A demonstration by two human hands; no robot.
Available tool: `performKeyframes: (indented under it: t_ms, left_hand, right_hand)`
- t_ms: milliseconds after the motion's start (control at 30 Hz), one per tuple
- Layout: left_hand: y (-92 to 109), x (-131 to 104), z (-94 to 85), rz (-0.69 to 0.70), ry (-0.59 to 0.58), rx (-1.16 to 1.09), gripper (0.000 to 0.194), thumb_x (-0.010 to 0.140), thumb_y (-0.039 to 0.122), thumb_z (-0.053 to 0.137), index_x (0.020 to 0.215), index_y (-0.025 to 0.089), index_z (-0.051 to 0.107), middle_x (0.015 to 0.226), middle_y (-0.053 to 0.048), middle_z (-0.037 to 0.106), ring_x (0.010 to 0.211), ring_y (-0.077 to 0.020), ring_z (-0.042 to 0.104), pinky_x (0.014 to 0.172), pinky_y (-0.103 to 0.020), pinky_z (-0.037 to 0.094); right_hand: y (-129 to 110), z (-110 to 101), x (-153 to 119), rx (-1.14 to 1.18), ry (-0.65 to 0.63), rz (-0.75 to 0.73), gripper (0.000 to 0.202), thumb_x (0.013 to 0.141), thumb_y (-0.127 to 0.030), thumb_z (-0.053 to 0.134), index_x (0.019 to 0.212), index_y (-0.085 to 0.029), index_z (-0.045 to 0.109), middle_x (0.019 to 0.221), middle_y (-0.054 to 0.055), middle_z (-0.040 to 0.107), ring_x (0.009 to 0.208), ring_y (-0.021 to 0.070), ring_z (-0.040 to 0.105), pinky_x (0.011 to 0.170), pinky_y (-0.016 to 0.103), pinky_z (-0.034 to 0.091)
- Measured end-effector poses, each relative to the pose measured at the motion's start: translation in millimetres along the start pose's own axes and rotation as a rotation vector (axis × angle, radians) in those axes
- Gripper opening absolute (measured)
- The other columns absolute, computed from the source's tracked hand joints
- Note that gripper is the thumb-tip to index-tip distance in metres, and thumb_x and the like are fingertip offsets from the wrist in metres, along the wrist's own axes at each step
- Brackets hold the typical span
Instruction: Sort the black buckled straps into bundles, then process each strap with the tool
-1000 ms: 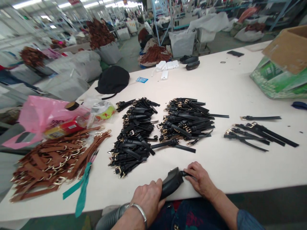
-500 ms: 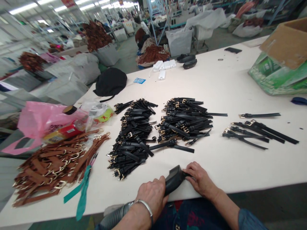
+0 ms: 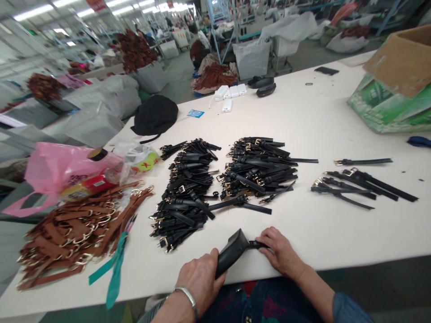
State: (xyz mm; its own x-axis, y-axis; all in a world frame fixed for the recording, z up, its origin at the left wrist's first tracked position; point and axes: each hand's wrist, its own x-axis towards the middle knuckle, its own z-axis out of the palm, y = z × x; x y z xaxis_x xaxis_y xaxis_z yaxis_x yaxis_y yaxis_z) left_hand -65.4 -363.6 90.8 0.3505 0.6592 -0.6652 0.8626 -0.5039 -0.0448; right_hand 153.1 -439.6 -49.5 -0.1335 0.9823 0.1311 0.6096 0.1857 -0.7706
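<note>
My left hand (image 3: 198, 278) is wrapped round the handle of a black handheld tool (image 3: 231, 253) with a broad, angled head. My right hand (image 3: 279, 249) pinches a short black strap (image 3: 255, 244), whose end points at the tool's head. Whether strap and head touch, I cannot tell. Beyond my hands lie two heaps of black buckled straps, a left heap (image 3: 188, 179) and a right heap (image 3: 259, 168), with gold-coloured buckles. Several more black straps (image 3: 377, 181) lie apart on the right.
Brown straps with metal rings (image 3: 67, 233) cover the table's left, with teal ribbon (image 3: 116, 269) beside them. A pink bag (image 3: 67, 166) and a black cap (image 3: 155, 115) lie behind. White blocks (image 3: 232, 93) stand at the far edge, a green carton (image 3: 380, 105) at right.
My left hand has moved left with the tool, widening the gap to my right hand. More of the black strap shows between them. My right hand stays nearly in place.
</note>
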Motion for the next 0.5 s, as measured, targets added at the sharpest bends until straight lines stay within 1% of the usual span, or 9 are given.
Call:
performKeyframes:
  t_ms: [133,267,367,500]
  left_hand:
    - [10,-1,4.2,0.022,-0.03,0.022,0.026,0.08,0.033,0.046,0.102,0.021,0.051,0.092,-0.008,0.066,0.083,-0.0295,0.065,0.07,-0.041,0.048]
    - [18,8,8.8,0.042,-0.004,-0.003,0.027,0.079,0.035,0.047,0.102,0.021,0.051,0.092,-0.007,0.066,0.084,-0.0277,0.064,0.071,-0.037,0.047]
    - [11,15,7.7,0.018,0.035,-0.05,0.026,0.081,0.039,0.044,0.099,0.022,0.051,0.089,-0.007,0.067,0.084,-0.0266,0.064,0.07,-0.034,0.047]
    - [-11,15,5.5,-0.127,0.069,-0.087,0.03,0.085,0.043,0.038,0.102,0.02,0.051,0.087,-0.009,0.068,0.083,-0.0252,0.064,0.07,-0.033,0.045]
  right_hand:
    - [1,1,1,0.003,-0.002,-0.005,0.024,0.081,-0.014,0.054,0.104,-0.02,0.058,0.092,0.008,0.055,0.088,0.0214,0.048,0.077,0.038,0.044]
    - [-1,-1,1,0.0,-0.003,0.005,0.025,0.082,-0.013,0.052,0.105,-0.02,0.057,0.091,0.008,0.055,0.088,0.0218,0.049,0.076,0.038,0.044]
    - [-2,-2,2,-0.006,0.004,0.006,0.024,0.082,-0.013,0.052,0.104,-0.02,0.058,0.091,0.008,0.055,0.088,0.0217,0.049,0.077,0.039,0.044]
    - [-3,-1,1,-0.012,0.022,-0.018,0.023,0.081,-0.015,0.054,0.103,-0.02,0.059,0.09,0.008,0.056,0.086,0.0217,0.05,0.075,0.038,0.045]
